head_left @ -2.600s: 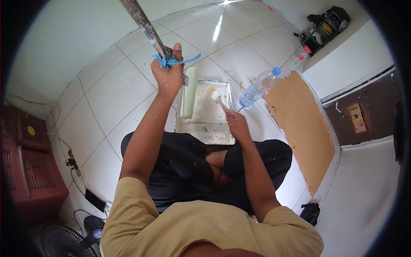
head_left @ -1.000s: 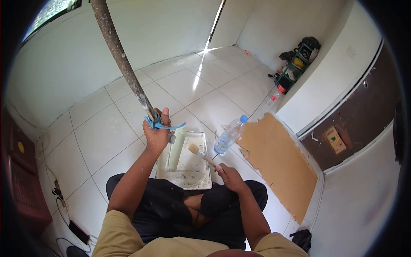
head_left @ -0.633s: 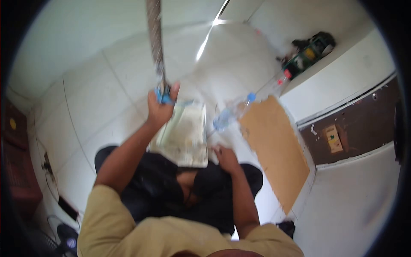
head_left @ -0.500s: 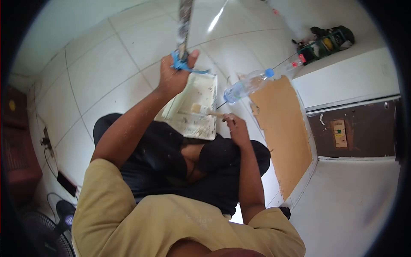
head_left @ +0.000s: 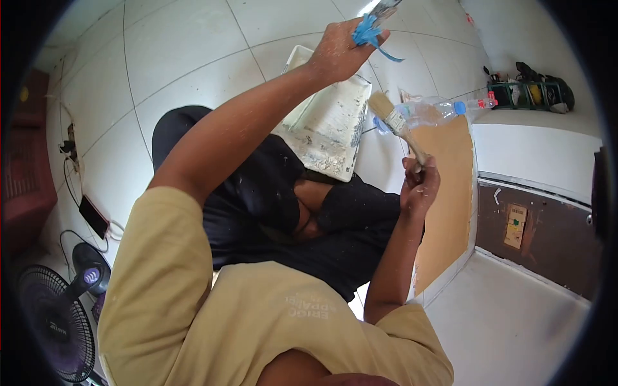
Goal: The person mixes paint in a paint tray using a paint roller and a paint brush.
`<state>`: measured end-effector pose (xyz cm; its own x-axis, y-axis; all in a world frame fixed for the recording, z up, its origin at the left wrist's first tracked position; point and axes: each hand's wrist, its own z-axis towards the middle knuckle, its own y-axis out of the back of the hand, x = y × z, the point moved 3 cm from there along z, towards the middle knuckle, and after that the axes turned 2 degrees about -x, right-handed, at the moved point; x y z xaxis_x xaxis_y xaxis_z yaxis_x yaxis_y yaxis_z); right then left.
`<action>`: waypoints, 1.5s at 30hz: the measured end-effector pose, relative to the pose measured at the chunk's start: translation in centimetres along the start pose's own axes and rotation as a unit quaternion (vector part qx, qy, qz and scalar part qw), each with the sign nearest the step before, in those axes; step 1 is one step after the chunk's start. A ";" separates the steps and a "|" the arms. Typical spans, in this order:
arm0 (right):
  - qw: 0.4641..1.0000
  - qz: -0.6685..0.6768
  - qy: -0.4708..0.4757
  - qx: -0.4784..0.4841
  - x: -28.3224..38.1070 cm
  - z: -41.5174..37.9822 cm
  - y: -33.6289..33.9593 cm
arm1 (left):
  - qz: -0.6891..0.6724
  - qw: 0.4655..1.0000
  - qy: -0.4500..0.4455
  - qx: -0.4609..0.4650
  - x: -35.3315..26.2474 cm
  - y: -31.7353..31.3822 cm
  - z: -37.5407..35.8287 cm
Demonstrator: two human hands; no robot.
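My left hand (head_left: 340, 53) is closed around a paint-spotted pole (head_left: 386, 8) with a blue strip (head_left: 367, 32) tied on it; the pole's far end is out of view. In my right hand (head_left: 421, 186) is a paintbrush (head_left: 400, 125), gripped by its handle, its pale bristles pointing up and to the left. Below my left hand, a white paint tray (head_left: 338, 122) lies on the floor in front of my legs, smeared with paint. My left forearm covers part of it. The brush is apart from the tray, to its right.
A clear plastic bottle (head_left: 438, 114) with a blue cap lies behind the brush, beside a brown board (head_left: 450, 193) on the tiles. A green crate (head_left: 531, 95) stands at the back right. On the left are a fan (head_left: 58, 328), a phone (head_left: 94, 217) and cables.
My right hand has lifted the paintbrush out of the tray, up and to the right. My left hand has moved up and right with the pole, which now tilts right. The view has shifted.
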<state>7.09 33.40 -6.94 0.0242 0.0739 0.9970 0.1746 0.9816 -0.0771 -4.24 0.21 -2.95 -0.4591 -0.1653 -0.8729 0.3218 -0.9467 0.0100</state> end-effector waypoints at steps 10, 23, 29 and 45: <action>0.925 -0.364 0.029 0.102 0.9 -2.1 -3.2 | -0.002 0.999 -0.047 -0.017 0.2 1.0 -0.6; 0.678 -0.704 0.146 0.152 -1.5 0.0 -1.9 | 0.027 0.994 -0.098 0.028 -0.1 -1.2 -0.6; 0.881 -0.468 0.007 0.063 -0.8 -1.0 0.6 | 0.040 0.996 -0.076 0.003 -0.2 -0.2 -0.5; 0.797 -0.571 0.123 0.155 -2.1 -1.6 -0.8 | -0.121 0.989 0.014 -0.085 -7.1 1.4 0.8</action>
<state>8.45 32.17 -9.03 0.2221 -0.8978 0.3802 -0.0301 0.3835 0.9231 -1.16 -0.18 3.65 -0.5173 0.0713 -0.8528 0.3401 -0.8973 -0.2813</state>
